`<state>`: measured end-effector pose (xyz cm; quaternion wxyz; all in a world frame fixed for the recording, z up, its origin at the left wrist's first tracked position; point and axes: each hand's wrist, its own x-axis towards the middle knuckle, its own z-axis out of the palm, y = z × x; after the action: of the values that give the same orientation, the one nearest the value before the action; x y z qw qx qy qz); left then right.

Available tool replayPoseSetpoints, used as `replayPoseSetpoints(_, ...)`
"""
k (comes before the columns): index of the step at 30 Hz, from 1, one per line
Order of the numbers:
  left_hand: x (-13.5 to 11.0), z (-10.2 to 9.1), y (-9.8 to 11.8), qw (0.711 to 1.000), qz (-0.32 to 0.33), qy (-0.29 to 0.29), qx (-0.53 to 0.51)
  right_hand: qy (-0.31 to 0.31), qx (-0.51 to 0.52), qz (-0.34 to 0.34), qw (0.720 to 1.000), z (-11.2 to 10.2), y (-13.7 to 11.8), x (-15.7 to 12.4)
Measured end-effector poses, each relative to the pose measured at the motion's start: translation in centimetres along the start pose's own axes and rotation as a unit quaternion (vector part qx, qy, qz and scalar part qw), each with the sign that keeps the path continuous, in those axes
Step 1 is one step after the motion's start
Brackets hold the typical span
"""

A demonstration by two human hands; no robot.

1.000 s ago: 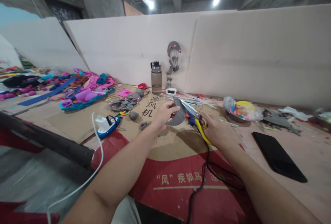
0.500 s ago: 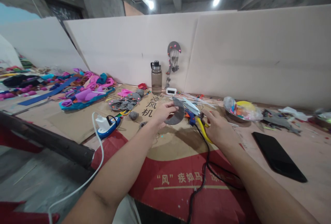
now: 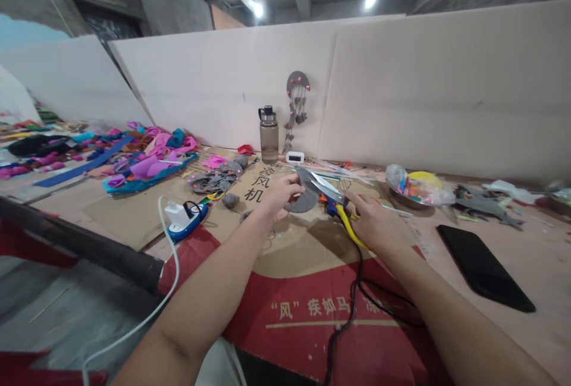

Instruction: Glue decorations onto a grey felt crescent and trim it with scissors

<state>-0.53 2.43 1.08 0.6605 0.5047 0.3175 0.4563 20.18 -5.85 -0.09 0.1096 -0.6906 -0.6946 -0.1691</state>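
Note:
A grey felt crescent (image 3: 307, 197) is pinched between the thumb and fingers of my left hand (image 3: 284, 194), above the cardboard. My right hand (image 3: 368, 216) is closed round the yellow handles of a pair of scissors (image 3: 329, 186). The scissors' blades point left and lie at the crescent's right side; whether the felt is between them I cannot tell. Just behind and below the scissors is a blue tool (image 3: 331, 206) with a black cord, partly hidden.
Behind stand a water bottle (image 3: 269, 136) and a small white clock (image 3: 295, 157). Grey felt pieces (image 3: 216, 179) and a blue power strip (image 3: 190, 222) lie left. A bowl (image 3: 413, 198) of bagged bits and a black phone (image 3: 484, 267) are right. A crescent hanging (image 3: 298, 85) is on the board.
The scissors have moved slightly left and down, so their blades now overlap the felt crescent's right side. My left hand still holds the crescent in nearly the same place.

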Motion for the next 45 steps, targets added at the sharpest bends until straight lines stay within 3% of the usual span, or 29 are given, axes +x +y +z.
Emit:
replayPoseSetpoints(7, 0.1, 0.1, 0.1, 0.997, 0.034, 0.057, -0.027, 0.001, -0.015, -0.014, 1.000, -0.5, -0.4, -0.3)
replayPoseSetpoints(13, 0.1, 0.3, -0.4, 0.993, 0.026, 0.063, -0.100, -0.012, -0.009, 0.001, 1.000, -0.9, -0.8, -0.2)
replayPoseSetpoints(16, 0.1, 0.4, -0.7, 0.990, 0.045, 0.034, -0.128, 0.007, 0.009, 0.006, 1.000, -0.1, -0.5, -0.1)
replayPoseSetpoints(19, 0.1, 0.6, -0.8, 0.984, 0.043, 0.006, -0.174, 0.024, 0.052, 0.003, 0.998, 1.0, -0.1, 0.1)
replayPoseSetpoints(26, 0.6, 1.0, -1.6, 0.969, 0.046, 0.032, -0.240, 0.041, 0.244, -0.058, 0.967, 3.2, -0.2, 0.4)
replayPoseSetpoints(33, 0.2, 0.7, -1.5, 0.972, -0.002, -0.021, -0.235, 0.035, 0.305, -0.079, 0.949, 2.8, -0.6, 0.1)
replayPoseSetpoints(38, 0.1, 0.8, -1.0, 0.977, 0.021, 0.015, -0.212, 0.049, 0.338, -0.011, 0.940, 3.2, -0.7, 0.4)
replayPoseSetpoints(41, 0.0, 0.8, -0.8, 0.978, 0.040, 0.027, -0.201, 0.028, 0.443, 0.073, 0.893, 4.2, -0.8, 0.7)
replayPoseSetpoints(45, -0.2, 1.0, -0.8, 0.982, 0.072, 0.018, -0.175, 0.026, 0.645, 0.159, 0.747, 4.4, -0.9, 1.0)
